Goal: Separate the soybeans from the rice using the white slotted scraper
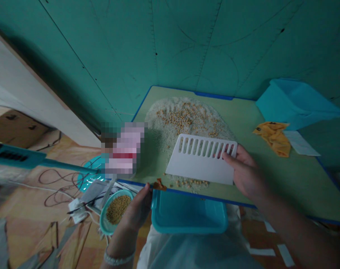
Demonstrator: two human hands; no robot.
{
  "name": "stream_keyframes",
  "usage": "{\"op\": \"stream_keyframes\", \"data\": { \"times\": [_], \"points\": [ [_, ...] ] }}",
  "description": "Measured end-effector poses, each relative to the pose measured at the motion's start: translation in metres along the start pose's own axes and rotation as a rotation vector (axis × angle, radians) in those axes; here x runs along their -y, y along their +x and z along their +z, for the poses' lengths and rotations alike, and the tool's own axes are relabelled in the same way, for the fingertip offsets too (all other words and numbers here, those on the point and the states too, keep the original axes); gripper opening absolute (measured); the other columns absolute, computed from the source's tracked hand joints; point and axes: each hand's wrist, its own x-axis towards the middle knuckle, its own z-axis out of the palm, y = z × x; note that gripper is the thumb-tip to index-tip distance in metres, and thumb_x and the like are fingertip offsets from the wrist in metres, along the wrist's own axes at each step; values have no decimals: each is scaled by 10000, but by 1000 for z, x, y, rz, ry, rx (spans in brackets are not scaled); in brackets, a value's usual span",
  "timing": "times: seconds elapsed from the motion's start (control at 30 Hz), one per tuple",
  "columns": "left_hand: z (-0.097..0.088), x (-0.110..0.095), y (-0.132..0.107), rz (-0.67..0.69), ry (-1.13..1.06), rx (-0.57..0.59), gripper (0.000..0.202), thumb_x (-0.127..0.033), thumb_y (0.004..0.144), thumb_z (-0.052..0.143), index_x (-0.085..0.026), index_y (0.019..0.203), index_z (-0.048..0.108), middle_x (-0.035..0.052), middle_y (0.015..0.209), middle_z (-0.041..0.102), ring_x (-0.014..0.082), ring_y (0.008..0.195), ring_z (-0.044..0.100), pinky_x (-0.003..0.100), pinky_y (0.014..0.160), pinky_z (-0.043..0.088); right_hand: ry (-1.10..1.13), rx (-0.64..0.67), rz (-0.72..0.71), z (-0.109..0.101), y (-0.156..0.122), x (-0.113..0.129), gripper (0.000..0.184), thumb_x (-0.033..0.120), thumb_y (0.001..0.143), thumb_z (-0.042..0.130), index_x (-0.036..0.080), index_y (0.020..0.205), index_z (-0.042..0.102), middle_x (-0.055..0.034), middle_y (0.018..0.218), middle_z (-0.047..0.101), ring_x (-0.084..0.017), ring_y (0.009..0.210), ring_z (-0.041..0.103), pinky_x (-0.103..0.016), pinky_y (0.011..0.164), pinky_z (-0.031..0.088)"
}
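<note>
Teal tray [189, 218] was held just below the near edge of the table [270, 164], the left hand [137, 211] closed on its left rim. Above it, the right hand [245, 173] clamped the right end of the white scraper [200, 166], whose lower edge rested on the table among grains, the grain pile [183, 116] beyond. For a clean sweep, the tray rim should likely sit tight against the edge and the scraper lie flat.
</note>
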Motion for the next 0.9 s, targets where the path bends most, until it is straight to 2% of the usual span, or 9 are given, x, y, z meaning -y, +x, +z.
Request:
{"op": "stream_keyframes", "data": {
  "times": [0.17, 0.33, 0.5, 0.63, 0.77, 0.9],
  "points": [
    [0, 1, 1, 19, -20, 39, 280, -355, 731, 630, -154, 902, 723, 58, 876, 769, 226, 871, 682, 302, 846, 484, 19, 31, 32, 2, 1, -4, 202, 235, 738, 661, 249, 917, 569, 9, 807, 668, -162, 667, 616, -292, 609, 479],
    [1, 0, 0, 39, -20, 74, 246, -329, 745, 620, -160, 887, 727, 61, 949, 755, 243, 961, 654, 319, 886, 467, 21, 52, 58, 1, -3, -3, 162, 249, 729, 669, 245, 870, 590, 26, 740, 650, -141, 648, 594, -272, 623, 470],
    [2, 0, 1, 40, -56, 14, 240, -318, 710, 666, -158, 878, 729, 40, 895, 767, 212, 893, 676, 276, 849, 480, 15, 65, 63, 0, -7, -4, 166, 250, 744, 658, 243, 896, 593, 21, 771, 646, -139, 690, 588, -262, 642, 455],
    [2, 1, 3, 53, -58, 52, 204, -316, 694, 684, -162, 817, 737, 32, 833, 775, 195, 815, 694, 250, 756, 518, 9, 93, 69, -2, -9, -7, 166, 262, 762, 645, 247, 916, 585, 15, 783, 654, -144, 675, 594, -267, 622, 457],
    [1, 0, 2, 51, -43, 54, 214, -317, 713, 666, -154, 835, 734, 38, 801, 774, 220, 814, 694, 281, 806, 495, 17, 97, 82, -4, -10, -7, 172, 266, 762, 646, 253, 921, 580, 15, 792, 659, -156, 663, 606, -285, 608, 472],
    [4, -2, -1, 12, -10, 71, 232, -355, 706, 663, -153, 791, 740, 30, 635, 751, 226, 669, 697, 313, 822, 478, 16, 107, 90, -5, -11, -6, 167, 260, 774, 637, 247, 931, 583, 14, 800, 658, -150, 687, 607, -279, 627, 475]
  ]
}}
